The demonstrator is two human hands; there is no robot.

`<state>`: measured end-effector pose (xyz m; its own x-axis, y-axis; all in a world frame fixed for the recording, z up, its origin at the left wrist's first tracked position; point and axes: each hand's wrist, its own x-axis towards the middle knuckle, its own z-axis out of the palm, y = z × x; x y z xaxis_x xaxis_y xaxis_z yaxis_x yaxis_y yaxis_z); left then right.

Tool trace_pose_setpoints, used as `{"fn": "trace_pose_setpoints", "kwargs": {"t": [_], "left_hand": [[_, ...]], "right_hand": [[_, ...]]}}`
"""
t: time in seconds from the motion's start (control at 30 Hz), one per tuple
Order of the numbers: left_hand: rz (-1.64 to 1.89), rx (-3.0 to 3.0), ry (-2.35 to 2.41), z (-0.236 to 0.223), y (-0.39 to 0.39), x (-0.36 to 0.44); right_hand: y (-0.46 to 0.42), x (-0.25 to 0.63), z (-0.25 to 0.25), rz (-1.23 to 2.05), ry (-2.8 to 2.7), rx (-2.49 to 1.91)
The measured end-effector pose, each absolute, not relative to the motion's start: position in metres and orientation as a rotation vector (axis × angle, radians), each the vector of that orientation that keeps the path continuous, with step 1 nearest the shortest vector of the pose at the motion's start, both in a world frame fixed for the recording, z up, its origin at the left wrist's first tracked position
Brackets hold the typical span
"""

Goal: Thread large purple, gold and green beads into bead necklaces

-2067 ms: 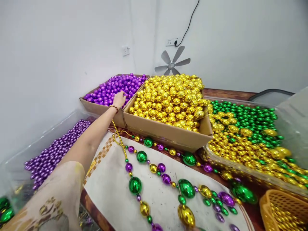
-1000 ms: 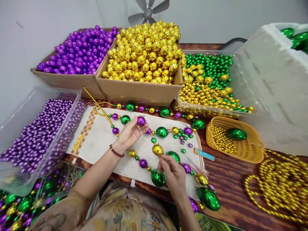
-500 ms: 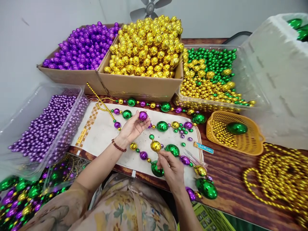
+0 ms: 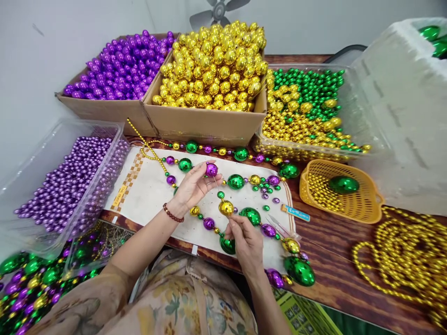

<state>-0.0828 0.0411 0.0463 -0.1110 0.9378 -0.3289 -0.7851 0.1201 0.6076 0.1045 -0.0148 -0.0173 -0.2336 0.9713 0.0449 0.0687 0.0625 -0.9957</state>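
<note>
My left hand (image 4: 190, 188) pinches a shiny purple ball (image 4: 211, 169) between thumb and fingertips, raised above a white cloth (image 4: 150, 186). My right hand (image 4: 246, 242) is closed on a thin needle or wire just under a gold ball (image 4: 226, 207) and a small green bead threaded on it. The needle tip points up toward the purple ball. A long strand of green, gold and purple balls (image 4: 240, 182) winds over the cloth around both hands.
Cardboard boxes of purple balls (image 4: 118, 70) and gold balls (image 4: 213, 65) stand at the back. A clear tub of small purple beads (image 4: 66, 177) is left, a tub of green and gold beads (image 4: 307, 111) right, a yellow basket (image 4: 340, 195) beside it, gold bead strands (image 4: 405, 260) far right.
My left hand came back from the purple box carrying a purple ball. It has since edged right and down toward the needle tip. My right hand rose slightly with the gold ball.
</note>
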Motion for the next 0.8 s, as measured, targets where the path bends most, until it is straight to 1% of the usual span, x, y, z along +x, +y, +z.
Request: {"fn": "trace_pose_setpoints", "kwargs": {"t": [0.27,0.6,0.8], "left_hand": [[1.553,0.436,0.816,0.042,0.030,-0.071],[1.481,0.450,0.820,0.040,0.031,-0.076],[1.449,0.432,0.838,0.033,0.026,-0.067]], "right_hand": [[-0.006,0.095,-0.021,1.374,-1.375,-1.108],[-0.008,0.092,-0.015,1.461,-1.340,-1.087],[-0.003,0.083,-0.013,1.522,-1.147,-1.102]]}}
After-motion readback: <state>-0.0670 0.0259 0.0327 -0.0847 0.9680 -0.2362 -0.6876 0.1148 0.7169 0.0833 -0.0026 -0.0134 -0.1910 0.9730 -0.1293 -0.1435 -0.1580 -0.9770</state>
